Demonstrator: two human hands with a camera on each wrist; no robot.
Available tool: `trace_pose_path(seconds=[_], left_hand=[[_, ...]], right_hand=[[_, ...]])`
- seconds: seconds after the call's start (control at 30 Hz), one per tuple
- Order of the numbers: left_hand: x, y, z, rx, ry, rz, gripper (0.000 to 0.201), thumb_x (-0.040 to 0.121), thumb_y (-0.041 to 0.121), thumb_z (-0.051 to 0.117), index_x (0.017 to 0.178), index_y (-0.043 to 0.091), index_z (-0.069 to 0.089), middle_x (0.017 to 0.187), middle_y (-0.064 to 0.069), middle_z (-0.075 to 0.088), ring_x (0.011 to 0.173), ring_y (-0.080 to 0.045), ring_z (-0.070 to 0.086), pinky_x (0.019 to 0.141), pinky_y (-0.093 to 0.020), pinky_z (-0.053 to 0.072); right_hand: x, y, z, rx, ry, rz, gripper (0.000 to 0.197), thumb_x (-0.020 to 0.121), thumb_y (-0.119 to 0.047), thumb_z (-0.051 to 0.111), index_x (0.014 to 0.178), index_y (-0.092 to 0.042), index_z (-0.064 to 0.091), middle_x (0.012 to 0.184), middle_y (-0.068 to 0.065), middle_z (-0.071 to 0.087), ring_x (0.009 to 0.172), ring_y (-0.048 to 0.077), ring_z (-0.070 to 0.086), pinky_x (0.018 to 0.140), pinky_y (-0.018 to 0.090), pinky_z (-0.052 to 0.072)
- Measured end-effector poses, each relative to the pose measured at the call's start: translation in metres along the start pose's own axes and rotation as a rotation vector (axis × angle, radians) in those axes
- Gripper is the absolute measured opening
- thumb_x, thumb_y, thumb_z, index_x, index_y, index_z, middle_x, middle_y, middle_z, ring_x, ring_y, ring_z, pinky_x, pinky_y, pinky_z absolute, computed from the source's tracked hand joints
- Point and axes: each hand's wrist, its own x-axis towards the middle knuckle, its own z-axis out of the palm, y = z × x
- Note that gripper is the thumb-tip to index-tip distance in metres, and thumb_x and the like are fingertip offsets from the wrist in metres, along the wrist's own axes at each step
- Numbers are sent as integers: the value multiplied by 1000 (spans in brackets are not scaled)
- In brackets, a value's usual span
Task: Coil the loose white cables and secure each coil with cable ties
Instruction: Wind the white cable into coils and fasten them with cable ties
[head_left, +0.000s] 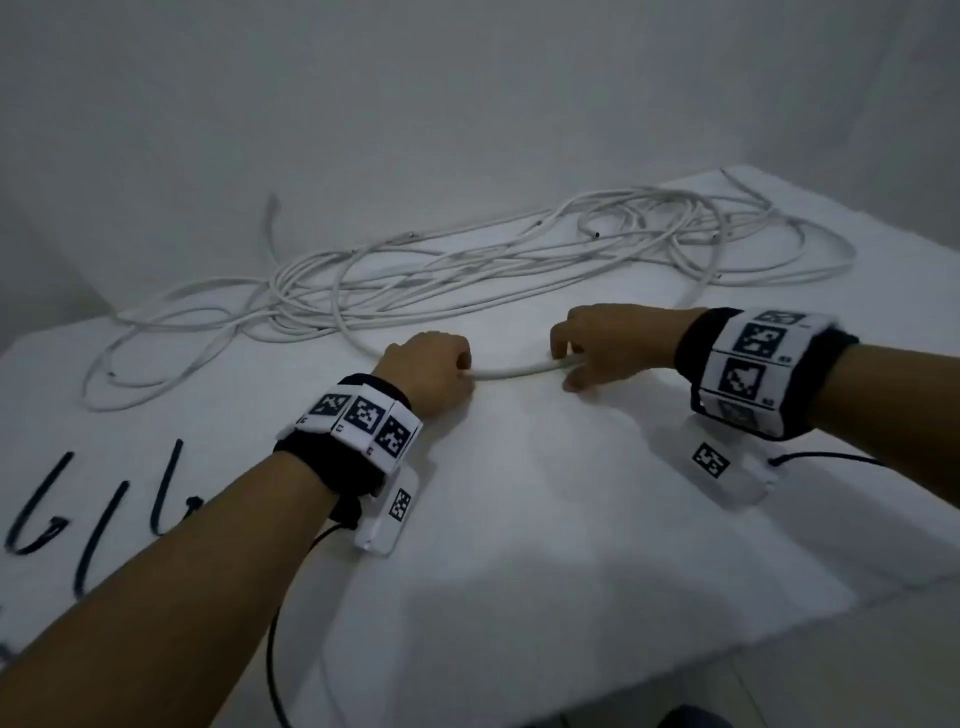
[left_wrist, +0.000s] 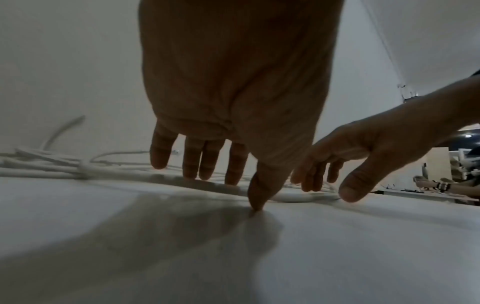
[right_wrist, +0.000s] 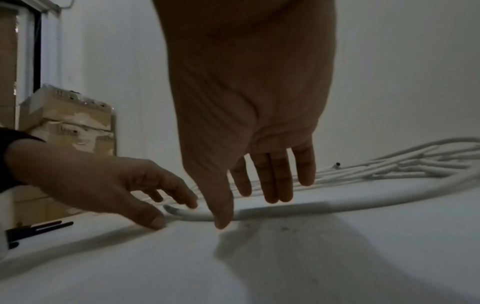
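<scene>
A tangle of loose white cables sprawls across the far half of the white table. One strand curves out of it toward me and lies flat between my hands. My left hand straddles this strand, fingers reaching down on the far side and the thumb tip touching the table on the near side. My right hand straddles it the same way, further right. In the right wrist view the strand runs under straight fingers, not pinched. Several black cable ties lie at the front left.
A bare wall stands close behind the table. Cardboard boxes are stacked beyond the table's left side. The table's front right edge runs diagonally. Black leads hang from both wrist cameras.
</scene>
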Motion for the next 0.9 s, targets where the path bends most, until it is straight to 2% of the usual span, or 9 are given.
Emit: trace_pose_path(seconds=[0.13, 0.23, 0.3, 0.37, 0.5, 0.63, 0.73, 0.83, 0.9], left_hand=[[0, 2, -12, 110, 2, 43, 20, 100, 31, 45, 111, 17, 53, 109, -3, 52, 97, -24, 51, 84, -35, 34], [-4, 0, -24, -24, 12, 71, 16, 101, 31, 42, 101, 16, 48, 95, -1, 55, 81, -21, 50, 71, -33, 33], [-8, -7, -34, -197, 93, 100, 14, 101, 28, 43, 95, 16, 47, 86, -1, 56, 74, -18, 49, 62, -30, 35], [-16, -8, -45, -286, 187, 138, 16, 101, 26, 43, 92, 14, 46, 79, 1, 53, 71, -18, 47, 58, -27, 33], [-39, 5, -65, -379, 421, 182, 17, 101, 24, 45, 93, 9, 48, 70, 2, 48, 63, -14, 43, 55, -23, 32], [-58, 20, -89, -524, 589, 172, 18, 101, 24, 43, 91, 10, 48, 71, -1, 48, 64, -16, 41, 60, -30, 33], [-65, 35, -106, -620, 687, 184, 18, 102, 24, 41, 91, 11, 47, 74, -2, 48, 68, -18, 41, 61, -31, 34], [-65, 49, -113, -836, 706, 197, 21, 103, 24, 38, 85, 18, 46, 75, 0, 46, 71, -18, 45, 73, -37, 44], [-64, 54, -115, -972, 670, 202, 22, 103, 20, 38, 82, 22, 44, 74, 2, 42, 66, -14, 42, 76, -40, 48]], right_hand=[[0, 5, -2, -20, -14, 1, 22, 94, -38, 51, 102, -18, 49, 109, 5, 56, 86, 20, 48, 76, 31, 38], [-5, 12, -10, 13, 4, 20, 21, 96, -42, 43, 92, -22, 42, 96, 2, 57, 79, 19, 46, 71, 28, 34], [-14, 20, -19, 77, 98, 41, 27, 95, -47, 44, 84, -22, 42, 79, -3, 52, 73, 17, 45, 62, 28, 33], [-30, 28, -27, 44, 170, 66, 34, 93, -49, 46, 73, -22, 38, 71, -6, 47, 73, 19, 46, 61, 29, 32], [-72, 50, -30, -11, 361, 166, 34, 95, -43, 46, 71, -19, 45, 75, -1, 52, 77, 24, 54, 67, 29, 33], [-102, 82, -45, 218, 515, 359, 37, 98, -39, 41, 80, -13, 60, 84, 8, 60, 82, 27, 58, 68, 31, 37], [-116, 86, -66, 513, 657, 378, 44, 98, -41, 41, 87, -3, 62, 86, 14, 61, 75, 26, 55, 66, 32, 39], [-119, 78, -91, 743, 896, 318, 41, 98, -37, 42, 73, -8, 56, 78, 13, 59, 63, 22, 53, 58, 29, 38], [-121, 73, -108, 825, 968, 285, 43, 97, -38, 44, 60, -16, 44, 65, 8, 52, 61, 24, 48, 60, 31, 37]])
